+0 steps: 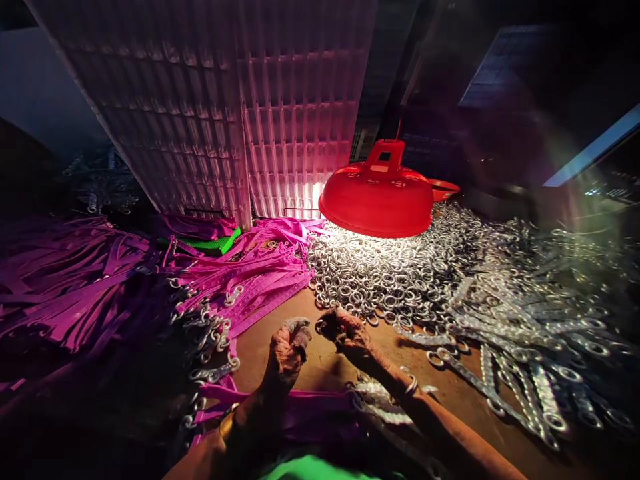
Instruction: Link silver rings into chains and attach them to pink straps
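Note:
Over the bare middle of the brown work surface (250,353), my left hand (290,350) is closed, with a greyish covering on its fingers; whatever it may hold is hidden. My right hand (345,330) is just to its right, fingers pinched on a metal ring (319,327) at the near edge of the ring pile (400,280). The two hands are apart. Pink straps (270,287) with metal ends lie to the left, and another pink strap (320,400) runs below my wrists.
A red lamp (377,200) hangs low over the rings. Silvery ringed strips (500,333) spread at the right. More pink straps (65,287) lie far left, near a green tray (215,244). Ribbed translucent panels (300,120) stand behind.

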A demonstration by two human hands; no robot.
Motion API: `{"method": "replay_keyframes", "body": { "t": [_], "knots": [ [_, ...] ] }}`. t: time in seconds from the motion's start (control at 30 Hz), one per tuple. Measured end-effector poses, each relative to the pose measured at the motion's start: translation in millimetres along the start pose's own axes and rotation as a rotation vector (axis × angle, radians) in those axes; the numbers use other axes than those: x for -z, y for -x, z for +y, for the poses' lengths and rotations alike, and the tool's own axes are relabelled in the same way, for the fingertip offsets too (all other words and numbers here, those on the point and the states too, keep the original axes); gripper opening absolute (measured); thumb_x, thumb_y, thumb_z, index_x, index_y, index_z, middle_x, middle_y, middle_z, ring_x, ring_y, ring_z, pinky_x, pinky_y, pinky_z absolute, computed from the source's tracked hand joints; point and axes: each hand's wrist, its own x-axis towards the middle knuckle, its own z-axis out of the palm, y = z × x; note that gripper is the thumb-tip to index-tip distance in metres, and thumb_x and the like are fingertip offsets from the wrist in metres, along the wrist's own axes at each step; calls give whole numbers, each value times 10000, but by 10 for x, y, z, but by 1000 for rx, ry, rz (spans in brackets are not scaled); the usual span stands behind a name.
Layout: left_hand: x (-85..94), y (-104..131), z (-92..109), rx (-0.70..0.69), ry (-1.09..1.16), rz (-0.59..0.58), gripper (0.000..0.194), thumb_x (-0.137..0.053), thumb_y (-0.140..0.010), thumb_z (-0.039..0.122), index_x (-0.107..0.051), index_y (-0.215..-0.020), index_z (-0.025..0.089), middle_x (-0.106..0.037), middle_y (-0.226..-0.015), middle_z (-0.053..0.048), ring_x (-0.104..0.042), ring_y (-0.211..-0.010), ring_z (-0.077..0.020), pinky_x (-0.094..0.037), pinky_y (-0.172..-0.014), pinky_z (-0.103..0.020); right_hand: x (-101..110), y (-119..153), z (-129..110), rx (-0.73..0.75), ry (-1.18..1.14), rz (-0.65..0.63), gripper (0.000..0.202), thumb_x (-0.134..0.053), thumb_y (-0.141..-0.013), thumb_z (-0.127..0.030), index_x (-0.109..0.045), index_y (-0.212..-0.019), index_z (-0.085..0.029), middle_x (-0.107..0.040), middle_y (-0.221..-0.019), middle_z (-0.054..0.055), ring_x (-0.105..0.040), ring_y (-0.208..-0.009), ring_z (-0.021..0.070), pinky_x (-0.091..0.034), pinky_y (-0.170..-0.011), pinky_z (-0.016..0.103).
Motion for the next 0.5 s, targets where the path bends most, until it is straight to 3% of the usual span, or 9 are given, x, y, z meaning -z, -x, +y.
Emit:
{"method": "replay_keyframes", "body": {
  "t": [0.13,0.23,0.37,0.5],
  "knots": [
    [-7,34,94,-35,-94,-1,317,-726,-586,387,-591,-750,151,-624,-665,-39,-533,-574,-140,-364,-461,-218,-27,-26,-54,144,165,-22,185,-435,-682,-130,-609,-656,-186,-496,-633,8,-408,-598,132,-348,-545,252],
    [12,63,159,-60,-125,-52,286,-744,-575,363,-595,-676,141,-604,-606,-17,-515,-531,-116,-365,-473,-213,-66,-25,-93,181,216,-50,180,-457,-719,-152,-624,-658,-175,-475,-576,-7,-380,-551,115,-315,-510,235],
    [55,67,131,-78,-127,-28,263,-720,-594,356,-595,-657,134,-569,-534,5,-449,-453,-84,-315,-420,-195,-112,16,-148,87,181,43,216,-515,-820,-316,-658,-740,-175,-494,-585,1,-410,-552,120,-355,-516,237],
    [80,17,-15,-60,-7,72,274,-692,-607,380,-571,-654,139,-537,-485,21,-408,-405,-69,-287,-388,-187,-123,87,-234,-29,90,84,253,-548,-826,-418,-651,-895,-197,-594,-826,57,-533,-793,186,-456,-700,298]
  ]
}}
